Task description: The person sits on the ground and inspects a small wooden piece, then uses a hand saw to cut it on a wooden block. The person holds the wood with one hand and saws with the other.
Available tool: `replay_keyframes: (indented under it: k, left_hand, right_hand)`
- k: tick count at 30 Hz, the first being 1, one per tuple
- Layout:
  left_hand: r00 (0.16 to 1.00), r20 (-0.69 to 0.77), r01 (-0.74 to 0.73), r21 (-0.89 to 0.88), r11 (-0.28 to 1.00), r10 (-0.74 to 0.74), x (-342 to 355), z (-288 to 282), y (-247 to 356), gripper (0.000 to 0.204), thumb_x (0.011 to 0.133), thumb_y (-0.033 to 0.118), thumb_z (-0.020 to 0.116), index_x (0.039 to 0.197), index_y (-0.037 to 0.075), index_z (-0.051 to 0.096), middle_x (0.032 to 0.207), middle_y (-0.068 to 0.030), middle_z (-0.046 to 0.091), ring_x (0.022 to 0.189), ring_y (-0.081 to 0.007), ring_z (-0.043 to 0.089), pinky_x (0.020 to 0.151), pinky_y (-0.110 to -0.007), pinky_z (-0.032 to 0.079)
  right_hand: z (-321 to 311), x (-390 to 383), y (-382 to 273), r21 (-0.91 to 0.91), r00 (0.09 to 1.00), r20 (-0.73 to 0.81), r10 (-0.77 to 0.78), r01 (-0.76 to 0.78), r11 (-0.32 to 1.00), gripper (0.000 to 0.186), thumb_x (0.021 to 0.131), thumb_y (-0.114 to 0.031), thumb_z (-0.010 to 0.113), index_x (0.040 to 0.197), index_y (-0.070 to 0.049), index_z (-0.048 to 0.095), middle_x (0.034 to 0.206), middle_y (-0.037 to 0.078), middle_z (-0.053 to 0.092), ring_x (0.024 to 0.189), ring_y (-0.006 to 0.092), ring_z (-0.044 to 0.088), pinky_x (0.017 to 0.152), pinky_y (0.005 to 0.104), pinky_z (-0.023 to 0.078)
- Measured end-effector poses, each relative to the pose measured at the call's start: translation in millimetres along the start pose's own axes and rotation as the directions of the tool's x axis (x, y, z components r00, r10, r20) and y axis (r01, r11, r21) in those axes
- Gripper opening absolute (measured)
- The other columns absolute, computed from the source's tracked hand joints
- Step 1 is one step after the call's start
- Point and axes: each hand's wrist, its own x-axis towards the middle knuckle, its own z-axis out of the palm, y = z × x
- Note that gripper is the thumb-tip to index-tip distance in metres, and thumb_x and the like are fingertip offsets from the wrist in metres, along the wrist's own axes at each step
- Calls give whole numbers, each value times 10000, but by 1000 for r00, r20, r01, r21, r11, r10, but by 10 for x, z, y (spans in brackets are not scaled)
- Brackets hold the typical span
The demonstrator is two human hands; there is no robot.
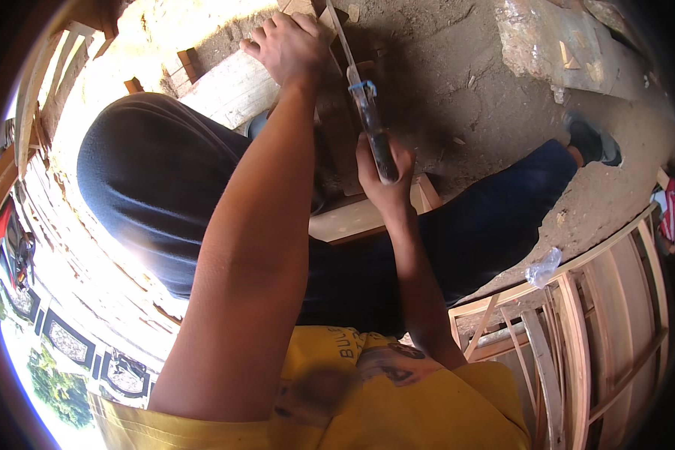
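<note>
My right hand [387, 169] is closed round the dark handle of a handsaw [367, 112]. Blue binding wraps the saw where its narrow blade meets the handle, and the blade runs up past the top edge of the view. To the left of the blade, my left hand [289, 49] has its fingers bent down over a piece of wood [298, 6], of which only a small part shows. The blade passes close beside that wood; whether it touches is not clear. A pale board [232, 88] lies below and left of my left hand.
A light wooden plank [352, 220] lies between my legs. Wooden frames [577, 352] stand at the lower right, with a crumpled clear plastic bag [544, 268] beside them. A plastic-wrapped bundle [562, 49] rests on the dirt floor [442, 75] at the upper right.
</note>
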Motion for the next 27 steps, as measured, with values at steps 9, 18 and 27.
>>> replay_keyframes:
  k: [9, 18, 27]
  left_hand:
    - [997, -76, 11, 0, 1000, -11, -13, 79, -91, 460, 864, 310, 392, 1025, -62, 610, 1039, -224, 626, 1057, -378, 520, 1048, -564, 183]
    - [998, -54, -36, -19, 999, 35, -8, 4, -6, 376, 876, 320, 378, 930, 37, 619, 1049, -161, 629, 1054, -347, 511, 991, -520, 233]
    - [930, -28, -361, -262, 895, 367, -91, -171, 6, 321, 780, 316, 486, 843, 91, 707, 1015, -129, 633, 1020, -325, 529, 985, -503, 266]
  right_hand:
    - [-75, -481, 191, -72, 994, -23, -107, 105, 992, 53, 780, 16, 599, 739, 20, 566, 580, 116, 558, 489, 191, 589, 456, 312, 419]
    - [-136, -753, 59, -84, 994, -62, -89, 84, 993, 39, 806, -12, 598, 791, 12, 571, 615, 107, 563, 509, 205, 579, 483, 319, 431]
    - [0, -239, 4, 100, 994, -100, 39, -29, 995, 83, 818, -5, 588, 742, 10, 558, 569, 81, 523, 482, 134, 517, 454, 295, 373]
